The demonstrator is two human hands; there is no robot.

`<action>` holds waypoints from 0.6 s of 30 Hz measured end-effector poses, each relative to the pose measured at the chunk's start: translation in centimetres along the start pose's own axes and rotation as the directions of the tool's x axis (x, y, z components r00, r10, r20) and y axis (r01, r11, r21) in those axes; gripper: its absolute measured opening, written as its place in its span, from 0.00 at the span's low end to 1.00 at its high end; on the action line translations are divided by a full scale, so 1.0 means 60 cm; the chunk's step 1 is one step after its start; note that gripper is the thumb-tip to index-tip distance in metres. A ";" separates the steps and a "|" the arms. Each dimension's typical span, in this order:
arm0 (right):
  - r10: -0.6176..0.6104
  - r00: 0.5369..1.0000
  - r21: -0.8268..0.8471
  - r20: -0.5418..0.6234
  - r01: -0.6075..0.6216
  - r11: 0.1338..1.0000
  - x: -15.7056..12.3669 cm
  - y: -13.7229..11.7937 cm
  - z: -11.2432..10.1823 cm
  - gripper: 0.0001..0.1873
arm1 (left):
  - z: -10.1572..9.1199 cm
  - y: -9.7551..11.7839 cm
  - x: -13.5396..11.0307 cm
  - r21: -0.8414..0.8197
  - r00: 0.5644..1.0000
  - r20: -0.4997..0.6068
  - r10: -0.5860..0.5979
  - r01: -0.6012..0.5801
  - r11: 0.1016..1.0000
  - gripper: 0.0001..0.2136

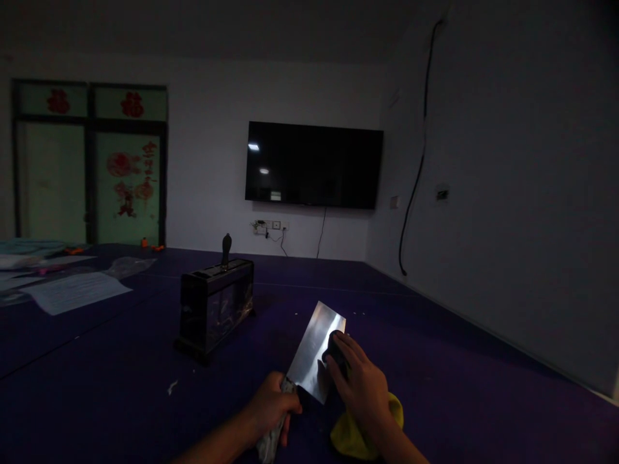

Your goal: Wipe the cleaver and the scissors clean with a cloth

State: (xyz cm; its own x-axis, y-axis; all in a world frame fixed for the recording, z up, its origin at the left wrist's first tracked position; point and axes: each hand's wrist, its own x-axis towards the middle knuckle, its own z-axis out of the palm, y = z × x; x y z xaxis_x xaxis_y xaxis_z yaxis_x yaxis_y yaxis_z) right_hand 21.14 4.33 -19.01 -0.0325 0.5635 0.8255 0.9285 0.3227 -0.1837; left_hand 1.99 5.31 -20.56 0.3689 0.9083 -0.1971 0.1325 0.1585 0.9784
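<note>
My left hand (277, 405) is closed around the wrapped-looking, pale mottled handle of a cleaver (313, 348). Its broad shiny blade points up and away over the purple tabletop. In my right hand (360, 380) is a dark rounded object (333, 346), held at the blade's right-hand edge; my fingers hide much of it, and I cannot tell its kind. A yellow cloth (355, 438) lies beneath my right wrist, partly covered by the forearm. Beyond my left hand stands a dark knife block (217, 306) with clear sides and one black-handled knife (226, 251) in its top.
The purple tabletop (145, 393) stretches to the walls, with small white scraps on it. Papers (77, 291) and clear plastic (128, 266) lie at the far left, near small orange items (157, 247). A black cable (416, 174) hangs down the right wall. A television (314, 166) is mounted ahead.
</note>
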 end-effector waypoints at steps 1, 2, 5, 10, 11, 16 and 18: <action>0.001 1.000 -0.011 -0.010 -0.001 1.000 0.000 -0.001 0.001 0.20 | 0.000 -0.001 0.001 -0.004 1.000 -0.010 0.003 -0.003 1.000 0.07; 0.000 1.000 -0.017 -0.021 0.000 1.000 0.001 -0.002 0.003 0.20 | 0.001 -0.003 0.002 -0.009 1.000 -0.020 0.003 -0.003 1.000 0.08; -0.006 0.999 -0.007 -0.050 0.005 1.000 0.000 -0.001 0.009 0.17 | 0.001 -0.008 0.008 -0.011 0.999 -0.033 0.010 -0.011 1.000 0.09; -0.047 0.998 0.060 -0.050 0.050 0.997 -0.002 0.002 0.013 0.17 | 0.003 -0.011 0.011 -0.014 1.000 -0.024 0.018 -0.019 1.000 0.06; -0.057 0.997 0.073 -0.047 0.061 0.996 -0.003 0.002 0.014 0.18 | 0.004 -0.010 0.010 -0.017 0.999 -0.028 0.017 -0.017 1.000 0.07; -0.091 0.996 0.096 -0.018 0.093 0.991 -0.004 0.011 0.015 0.20 | 0.004 -0.003 0.002 -0.013 0.999 -0.037 0.009 -0.009 1.000 0.05; -0.070 0.998 0.082 -0.003 0.070 0.994 -0.003 0.017 0.014 0.21 | 0.003 -0.003 0.001 -0.003 1.000 -0.020 0.005 -0.006 1.000 0.05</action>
State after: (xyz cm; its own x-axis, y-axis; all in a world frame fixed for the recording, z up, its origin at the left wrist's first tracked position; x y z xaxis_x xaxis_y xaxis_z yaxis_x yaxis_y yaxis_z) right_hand 21.75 5.21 -19.79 -0.0969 0.5374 0.8377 0.8903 0.4231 -0.1684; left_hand 2.18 5.29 -20.75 0.3511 0.9168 -0.1904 0.1275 0.1547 0.9797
